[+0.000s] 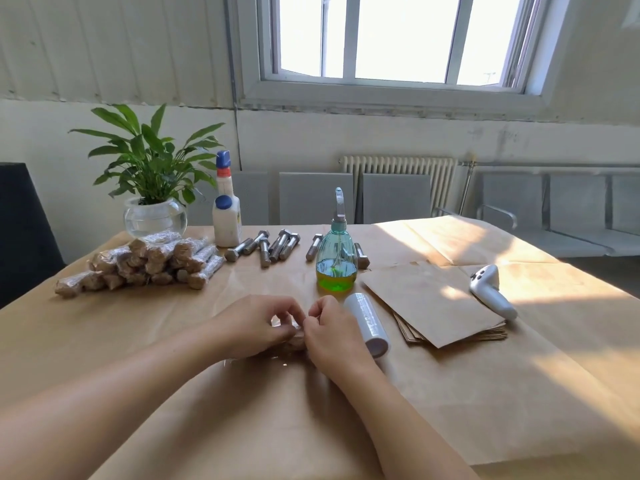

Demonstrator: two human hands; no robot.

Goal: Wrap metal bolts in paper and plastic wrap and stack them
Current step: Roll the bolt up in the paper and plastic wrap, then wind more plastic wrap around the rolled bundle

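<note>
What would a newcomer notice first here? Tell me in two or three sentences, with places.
First, the two hands, left hand and right hand, meeting at the near middle of the paper-covered table, pinching a wrapped bolt between them. Next, the pile of wrapped bolts at far left, in front of the potted plant. Then the bare bolts in a row behind the green pump bottle.

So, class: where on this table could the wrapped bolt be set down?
Free: the paper in front of the wrapped stack, left of the hands. Crowded: the far strip of loose bolts, and rightward, the wrap roll and paper sheets.
</note>
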